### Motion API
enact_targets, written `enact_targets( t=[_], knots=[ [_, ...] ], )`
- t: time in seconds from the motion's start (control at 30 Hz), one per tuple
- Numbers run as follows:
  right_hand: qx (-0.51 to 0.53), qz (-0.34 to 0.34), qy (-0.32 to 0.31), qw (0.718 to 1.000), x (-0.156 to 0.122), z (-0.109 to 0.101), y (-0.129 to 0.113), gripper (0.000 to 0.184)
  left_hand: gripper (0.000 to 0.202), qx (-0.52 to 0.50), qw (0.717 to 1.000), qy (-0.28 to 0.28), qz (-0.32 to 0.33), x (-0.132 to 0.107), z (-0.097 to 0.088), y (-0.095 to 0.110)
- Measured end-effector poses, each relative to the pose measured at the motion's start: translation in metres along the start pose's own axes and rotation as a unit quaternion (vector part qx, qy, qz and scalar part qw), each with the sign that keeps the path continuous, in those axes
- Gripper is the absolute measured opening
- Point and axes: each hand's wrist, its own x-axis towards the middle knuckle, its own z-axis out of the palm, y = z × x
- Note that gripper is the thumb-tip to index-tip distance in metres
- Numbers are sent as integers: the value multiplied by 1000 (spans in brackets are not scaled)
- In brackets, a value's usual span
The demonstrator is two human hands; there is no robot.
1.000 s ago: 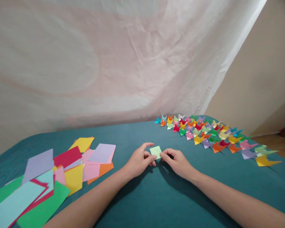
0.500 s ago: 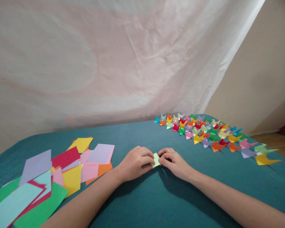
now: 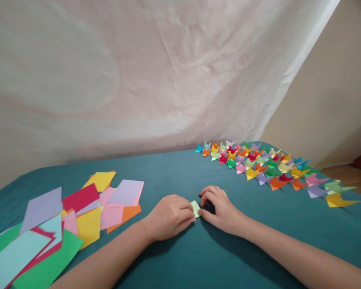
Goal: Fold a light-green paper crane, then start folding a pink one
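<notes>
Paper | partly hidden by hands | folds indistinct | sheets cropped

Left hand and right hand curled

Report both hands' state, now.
Left hand: closed on the light-green paper, at its left side.
Right hand: curled, thumb at the paper's right edge; whether it grips cannot be told.

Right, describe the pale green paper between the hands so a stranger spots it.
On the teal table, find the left hand and right hand. Between them shows the pale green paper, apart from the folded birds and looking far smaller than the loose sheets.
</notes>
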Motion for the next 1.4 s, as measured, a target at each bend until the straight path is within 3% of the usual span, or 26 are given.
enact_targets(
  t=[0.2, 0.57, 1.0, 1.4],
  knots=[
    [28, -57, -69, 996, 4, -9, 3, 14, 18, -35, 999, -11, -18, 0, -5, 4],
    [46, -47, -94, 993, 12, -8, 20, 9, 14, -154, 986, 10, -64, -3, -4, 2],
    [49, -46, -100, 993, 13, -11, 18, 10, 14, -244, 963, 34, -113, 1, -5, 4],
    [49, -78, -106, 990, 10, -12, 16, 10, 14, -167, 977, 38, -125, 3, 1, 8]
  ],
)
